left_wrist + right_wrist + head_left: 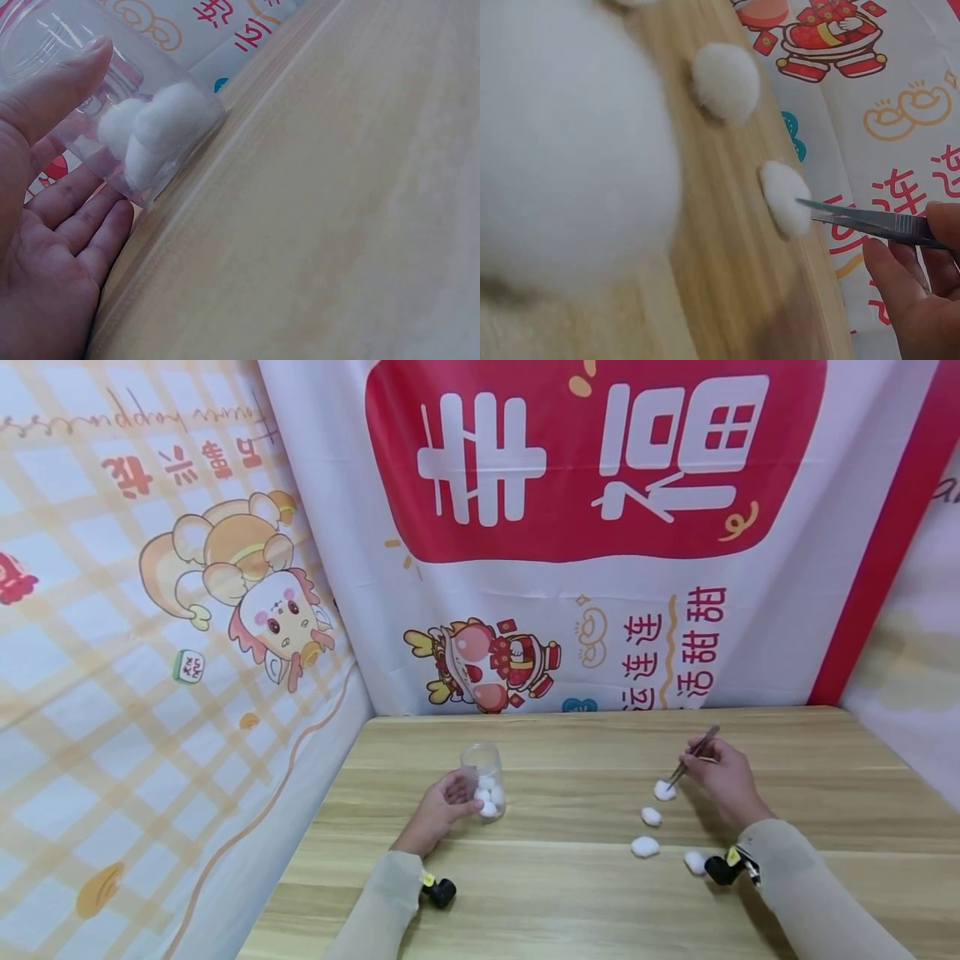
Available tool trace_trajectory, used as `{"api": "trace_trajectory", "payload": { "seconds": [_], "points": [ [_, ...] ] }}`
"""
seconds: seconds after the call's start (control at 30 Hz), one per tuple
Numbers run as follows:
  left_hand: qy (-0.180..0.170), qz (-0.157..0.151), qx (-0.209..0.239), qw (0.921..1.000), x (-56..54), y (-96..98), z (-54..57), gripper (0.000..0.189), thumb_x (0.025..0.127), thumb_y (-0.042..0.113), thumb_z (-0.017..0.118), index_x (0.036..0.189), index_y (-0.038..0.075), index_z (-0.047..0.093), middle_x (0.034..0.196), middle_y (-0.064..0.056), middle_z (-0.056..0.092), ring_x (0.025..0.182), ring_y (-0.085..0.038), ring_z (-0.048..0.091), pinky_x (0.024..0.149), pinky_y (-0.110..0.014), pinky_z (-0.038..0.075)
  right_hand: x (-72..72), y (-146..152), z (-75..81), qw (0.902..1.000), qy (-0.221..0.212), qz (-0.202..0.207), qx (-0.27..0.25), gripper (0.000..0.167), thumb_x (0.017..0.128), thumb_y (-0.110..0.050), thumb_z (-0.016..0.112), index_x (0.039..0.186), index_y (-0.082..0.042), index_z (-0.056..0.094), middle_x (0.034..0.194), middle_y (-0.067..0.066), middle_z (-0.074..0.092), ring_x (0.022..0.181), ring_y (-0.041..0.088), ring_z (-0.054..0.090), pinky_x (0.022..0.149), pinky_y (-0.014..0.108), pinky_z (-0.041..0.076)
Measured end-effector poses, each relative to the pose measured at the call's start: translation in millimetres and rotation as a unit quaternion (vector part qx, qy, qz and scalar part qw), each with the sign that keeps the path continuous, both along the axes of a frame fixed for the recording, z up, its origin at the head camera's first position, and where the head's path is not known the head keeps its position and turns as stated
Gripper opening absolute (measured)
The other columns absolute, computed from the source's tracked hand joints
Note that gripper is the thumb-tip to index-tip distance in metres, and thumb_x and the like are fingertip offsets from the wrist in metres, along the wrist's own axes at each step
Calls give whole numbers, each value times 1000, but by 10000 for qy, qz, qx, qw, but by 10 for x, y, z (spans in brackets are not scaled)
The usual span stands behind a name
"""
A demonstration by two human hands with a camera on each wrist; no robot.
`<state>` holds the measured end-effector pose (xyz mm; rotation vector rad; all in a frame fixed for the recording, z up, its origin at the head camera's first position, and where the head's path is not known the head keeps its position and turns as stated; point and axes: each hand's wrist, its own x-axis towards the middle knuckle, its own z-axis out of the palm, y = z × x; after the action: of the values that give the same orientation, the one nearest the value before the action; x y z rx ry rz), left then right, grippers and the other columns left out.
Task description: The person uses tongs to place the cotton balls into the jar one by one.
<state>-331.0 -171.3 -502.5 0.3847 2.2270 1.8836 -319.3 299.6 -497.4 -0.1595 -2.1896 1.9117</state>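
Observation:
My left hand (437,812) holds a clear plastic jar (483,763) standing upright on the table. Its thumb lies along the near side of the jar, with fingers behind. White cotton balls (169,120) fill the lower part of the jar. Over on the right, my right hand (729,783) pinches metal tweezers (699,749) between thumb and fingers. The tips of the tweezers, slightly apart, are right at a cotton ball (782,196) on the table, the farthest one out.
Three other cotton balls lie on the wooden table (555,893): one (651,817) just nearer, another (644,847) below it, and one (695,862) beside the right wrist camera (724,867). A printed white and red cloth (517,610) hangs behind the table's far edge.

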Motion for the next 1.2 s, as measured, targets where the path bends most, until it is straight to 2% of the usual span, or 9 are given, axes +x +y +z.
{"api": "trace_trajectory", "payload": {
  "seconds": [0.13,0.27,0.33,0.5,0.77,0.97,1.2],
  "points": [
    [10,13,18,10000,4,0,-2,69,86,11,75,144,-1,40,142,-22,46,130,-35,44,107,-43,39,9,0,2,9973,-33,-176,707,35,95,-6,61,125,9,49,113,23,59,88,6,61,77,18,54],
    [-6,6,53,10000,3,1,0,67,86,10,75,143,0,41,141,-22,47,130,-35,44,107,-43,39,9,1,12,9938,-229,-296,1049,37,96,-10,60,127,7,49,116,23,58,91,12,61,75,17,53],
    [37,40,66,10000,-44,-7,-82,69,85,13,77,143,1,42,141,-21,48,130,-34,45,106,-42,39,10,-2,9,9928,-249,-377,1113,36,96,-9,60,126,6,49,116,23,59,90,11,61,74,17,53],
    [109,113,88,9998,-161,-28,-284,71,83,18,79,143,5,44,141,-17,49,130,-32,45,108,-42,38,8,3,-1,9932,-110,-517,1033,34,96,-6,60,125,8,49,113,24,60,84,5,61,73,16,54],
    [-52,-31,45,10000,-192,-46,-271,69,85,10,76,144,2,42,142,-19,47,131,-34,43,108,-44,37,10,5,36,9965,43,-554,631,34,96,-2,58,126,10,48,110,23,61,83,4,63,76,18,54],
    [5,59,34,10000,-182,-44,-291,72,85,16,78,145,5,41,143,-18,46,132,-32,42,110,-43,35,0,15,41,9981,11,-489,387,34,96,0,57,126,11,46,112,24,59,84,3,63,79,20,55],
    [105,116,20,9999,-191,-44,-323,74,81,24,81,143,7,44,142,-16,49,131,-31,44,109,-43,36,10,29,77,9979,-146,-515,374,34,97,-2,56,129,8,46,117,24,56,87,3,61,81,20,54]
  ]
}}
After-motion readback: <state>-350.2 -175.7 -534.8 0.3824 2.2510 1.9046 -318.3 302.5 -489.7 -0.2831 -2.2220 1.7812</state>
